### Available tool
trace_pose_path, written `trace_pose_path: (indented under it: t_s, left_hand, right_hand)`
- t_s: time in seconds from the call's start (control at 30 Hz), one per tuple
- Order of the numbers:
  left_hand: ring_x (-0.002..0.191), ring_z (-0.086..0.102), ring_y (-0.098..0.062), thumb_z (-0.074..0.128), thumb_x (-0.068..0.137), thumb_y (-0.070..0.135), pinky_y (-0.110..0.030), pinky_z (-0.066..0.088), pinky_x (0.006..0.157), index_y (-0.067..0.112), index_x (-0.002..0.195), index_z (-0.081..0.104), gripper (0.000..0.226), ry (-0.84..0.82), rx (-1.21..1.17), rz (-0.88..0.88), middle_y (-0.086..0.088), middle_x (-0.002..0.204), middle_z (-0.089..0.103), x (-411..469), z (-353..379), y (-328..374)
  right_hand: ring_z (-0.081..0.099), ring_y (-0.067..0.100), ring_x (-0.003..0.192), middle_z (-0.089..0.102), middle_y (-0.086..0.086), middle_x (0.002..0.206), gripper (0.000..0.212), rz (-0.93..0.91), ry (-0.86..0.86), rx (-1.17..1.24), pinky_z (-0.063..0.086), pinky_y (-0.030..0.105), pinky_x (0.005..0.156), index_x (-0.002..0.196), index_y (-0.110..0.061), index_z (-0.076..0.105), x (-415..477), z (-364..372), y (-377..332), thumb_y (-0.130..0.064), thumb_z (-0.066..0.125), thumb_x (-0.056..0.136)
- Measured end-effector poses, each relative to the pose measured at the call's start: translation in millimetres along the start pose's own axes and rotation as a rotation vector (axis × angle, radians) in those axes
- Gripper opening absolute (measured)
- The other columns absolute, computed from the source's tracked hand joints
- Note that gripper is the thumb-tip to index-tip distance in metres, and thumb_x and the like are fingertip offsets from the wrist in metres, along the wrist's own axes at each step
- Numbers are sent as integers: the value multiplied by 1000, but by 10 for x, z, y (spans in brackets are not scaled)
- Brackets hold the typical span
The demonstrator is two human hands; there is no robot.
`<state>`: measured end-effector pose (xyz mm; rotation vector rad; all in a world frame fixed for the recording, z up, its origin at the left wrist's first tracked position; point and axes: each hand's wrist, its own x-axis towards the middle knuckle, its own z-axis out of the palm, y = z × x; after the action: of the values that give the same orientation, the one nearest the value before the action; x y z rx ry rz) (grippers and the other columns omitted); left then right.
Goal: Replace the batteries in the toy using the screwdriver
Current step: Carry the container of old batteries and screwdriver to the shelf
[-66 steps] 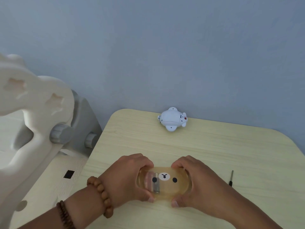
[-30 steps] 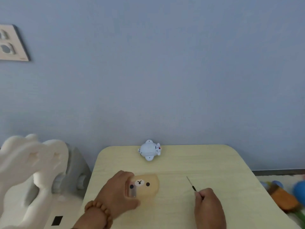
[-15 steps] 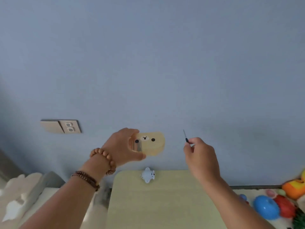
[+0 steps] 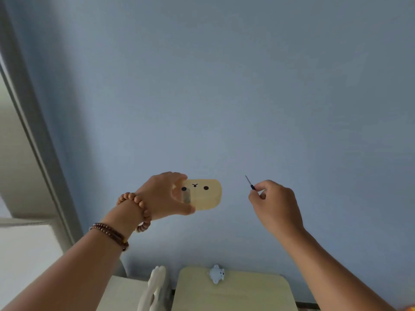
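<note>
1. Left hand [image 4: 162, 195], raised in front of the blue wall [image 4: 224, 97], is closed on the left end of a translucent yellow bear-face case [image 4: 202, 195]; thumb below, fingers over the top edge. A grey battery-like cylinder shows through the case beside the fingers
2. Right hand [image 4: 272, 206] is pinched shut on the handle of a small screwdriver [image 4: 249, 182], blade pointing up and left. Open air separates its tip from the case's right edge
3. White toy [image 4: 216, 274] rests at the far edge of the light wooden desk [image 4: 235, 295], near the wall, well below both hands
4. A white moulded plastic piece [image 4: 155, 288] stands just left of the desk's left edge; a grey frame [image 4: 40, 140] runs along the left of the view
</note>
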<state>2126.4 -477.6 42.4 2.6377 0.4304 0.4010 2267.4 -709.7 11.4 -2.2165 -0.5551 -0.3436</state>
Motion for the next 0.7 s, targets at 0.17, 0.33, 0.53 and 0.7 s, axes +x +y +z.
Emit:
trace_pose_path:
  t_s: [0.17, 0.33, 0.53, 0.7]
  left_hand:
    - [93, 60, -6, 81, 61, 53, -25, 56, 73, 35, 128, 53, 75, 31, 13, -32, 16, 111, 59, -371, -260, -67]
    - [93, 59, -8, 80, 58, 56, -23, 47, 75, 34, 119, 57, 69, 92, 55, -109, 16, 105, 61, -786, -481, -213]
    - [83, 61, -10, 72, 55, 64, -21, 49, 64, 33, 101, 59, 56, 208, 154, -349, 13, 91, 63, -1672, -1009, -457]
    - [93, 59, -11, 80, 61, 54, -28, 54, 78, 28, 115, 61, 63, 395, 242, -631, 11, 104, 63, -2858, -1549, -461]
  right_hand:
    - [63, 18, 58, 68, -7, 65, 8, -37, -34, 8, 49, 29, 52, 88, -25, 69, -260, -28, -284, -29, 62, 88]
    - [64, 16, 59, 67, -10, 65, 8, -106, -106, 25, 44, 25, 51, 89, -25, 70, -504, 60, -563, -28, 62, 88]
    - [64, 16, 58, 66, -9, 63, 8, -321, -268, 139, 47, 27, 50, 86, -27, 68, -727, 377, -1361, -28, 61, 88]
    - [63, 20, 57, 71, -5, 65, 10, -602, -428, 296, 48, 27, 50, 88, -23, 70, -1256, 717, -2290, -30, 63, 88]
